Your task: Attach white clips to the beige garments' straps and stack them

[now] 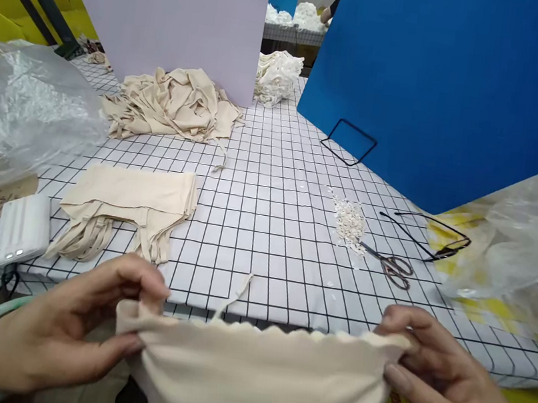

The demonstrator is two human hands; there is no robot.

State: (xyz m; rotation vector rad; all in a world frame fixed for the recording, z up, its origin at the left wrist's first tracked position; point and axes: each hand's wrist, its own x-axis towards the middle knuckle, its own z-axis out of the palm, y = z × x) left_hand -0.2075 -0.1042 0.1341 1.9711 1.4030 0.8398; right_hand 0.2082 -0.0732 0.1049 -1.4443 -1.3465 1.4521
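Note:
Between my two hands a beige garment (263,376) with a scalloped edge is stretched out at the front of the table. My left hand (78,328) pinches its left corner, and a pale green bangle circles that wrist. At the right corner, my right hand (435,374) grips the cloth between thumb and fingers. A thin beige strap (235,294) from behind the garment lies over the table edge. The garment's lower part runs out of view. To the left lies a neat stack of beige strappy tops (132,198), folded flat.
A loose heap of beige garments (177,103) lies at the back left. Scissors (393,267) rest beside small white scraps (348,221) and eyeglasses (437,247). A white device (23,230) sits front left. Plastic bags (35,106) and a blue board (442,86) flank the checked table (267,215).

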